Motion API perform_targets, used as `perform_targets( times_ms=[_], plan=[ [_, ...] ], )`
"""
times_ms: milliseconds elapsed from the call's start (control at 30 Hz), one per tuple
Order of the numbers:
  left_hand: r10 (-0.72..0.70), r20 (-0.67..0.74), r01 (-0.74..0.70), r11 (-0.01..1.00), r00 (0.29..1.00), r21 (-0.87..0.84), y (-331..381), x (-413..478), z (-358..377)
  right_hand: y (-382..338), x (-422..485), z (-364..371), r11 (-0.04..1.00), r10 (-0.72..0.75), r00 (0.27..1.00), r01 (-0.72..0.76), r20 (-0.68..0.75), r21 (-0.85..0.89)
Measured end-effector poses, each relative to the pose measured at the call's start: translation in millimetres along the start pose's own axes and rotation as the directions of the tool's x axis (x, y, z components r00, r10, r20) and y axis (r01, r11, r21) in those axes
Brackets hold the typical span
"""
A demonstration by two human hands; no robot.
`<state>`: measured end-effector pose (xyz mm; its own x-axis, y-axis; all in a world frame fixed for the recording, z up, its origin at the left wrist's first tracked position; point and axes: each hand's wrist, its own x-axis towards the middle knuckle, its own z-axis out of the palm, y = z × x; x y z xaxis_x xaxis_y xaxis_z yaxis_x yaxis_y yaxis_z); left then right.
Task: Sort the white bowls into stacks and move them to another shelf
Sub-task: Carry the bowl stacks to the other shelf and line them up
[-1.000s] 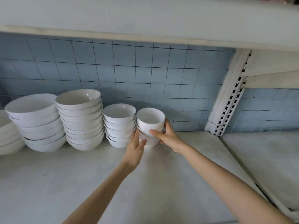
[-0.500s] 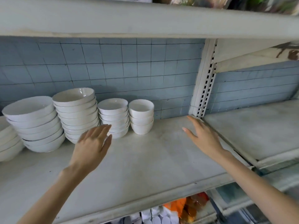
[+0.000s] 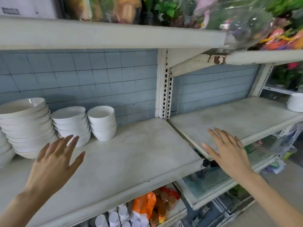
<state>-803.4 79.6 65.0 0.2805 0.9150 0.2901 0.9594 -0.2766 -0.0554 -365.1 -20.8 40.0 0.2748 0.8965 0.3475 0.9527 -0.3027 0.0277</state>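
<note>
White bowls stand in stacks at the back left of the left shelf (image 3: 131, 161), against a wall of blue tiles (image 3: 82, 76). The small stack (image 3: 102, 123) of three deep bowls is the rightmost. Just beside it, to its left, is a middle stack (image 3: 70, 123) of wider bowls, then a tall stack (image 3: 26, 125) of still wider ones. A further stack (image 3: 5, 151) is cut off by the left edge of the view.

The left hand (image 3: 54, 161) is held over the left shelf, back up, fingers straight and spread, holding nothing. Its fingertips overlap the foot of the middle stack in the view; whether they touch it cannot be told. The right hand (image 3: 229, 153) is also wide and flat with fingers spread, holding nothing. It lies over the front edge of the right shelf (image 3: 237, 115), close to the gap between the two shelves.

A white slotted post (image 3: 164, 89) rises at the back between the two shelves. At the far right end of the right shelf sits another pile of white bowls (image 3: 296, 102), partly cut off by the frame.

On the upper shelf (image 3: 98, 35) are plastic-wrapped flowers (image 3: 246, 22), blurred. Below the left shelf, an orange packet (image 3: 144, 205) and some white bottles (image 3: 113, 217) show.
</note>
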Motion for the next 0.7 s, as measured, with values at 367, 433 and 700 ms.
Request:
perform_targets(
  times_ms=[367, 433, 700],
  plan=[
    [0.041, -0.119, -0.053, 0.993, 0.992, -0.106, 163, 6, -5, 160, -47, -38, 0.99, 0.137, 0.99, -0.136, -0.033, 0.017],
    [0.067, -0.139, -0.084, 0.989, 0.988, -0.119, 187, 15, -4, 183, -51, -51, 0.986, 0.166, 0.986, -0.166, -0.014, 0.006],
    [0.215, -0.19, -0.247, 0.954, 0.958, -0.168, 291, 66, -17, 256, -44, -58, 0.966, 0.253, 0.963, -0.256, -0.089, -0.023]
  ],
)
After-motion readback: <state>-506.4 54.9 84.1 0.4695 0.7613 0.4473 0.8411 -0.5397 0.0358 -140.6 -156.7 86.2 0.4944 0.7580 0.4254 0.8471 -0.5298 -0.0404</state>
